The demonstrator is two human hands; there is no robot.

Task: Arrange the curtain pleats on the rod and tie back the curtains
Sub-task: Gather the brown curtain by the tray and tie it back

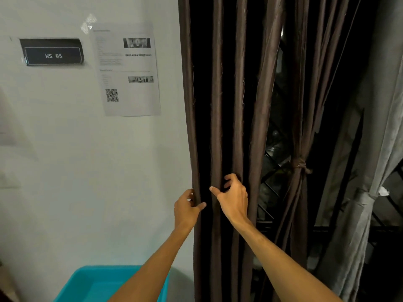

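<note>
A dark brown curtain [237,94] hangs in long vertical pleats beside a white wall. My left hand [187,209] grips the curtain's leftmost edge pleat, fingers curled round it. My right hand [233,197] reaches into the middle pleats, fingers curled round one fold and thumb stretched out to the left. Further right, a second brown curtain panel [305,118] is gathered and bound by a brown tie-back [299,164]. The rod is out of view above.
A grey curtain [359,214] hangs bunched at the far right. A dark window with bars [272,184] shows between the brown panels. A teal plastic bin [102,284] stands low at the left. The wall carries a sign [53,52] and a taped paper [127,68].
</note>
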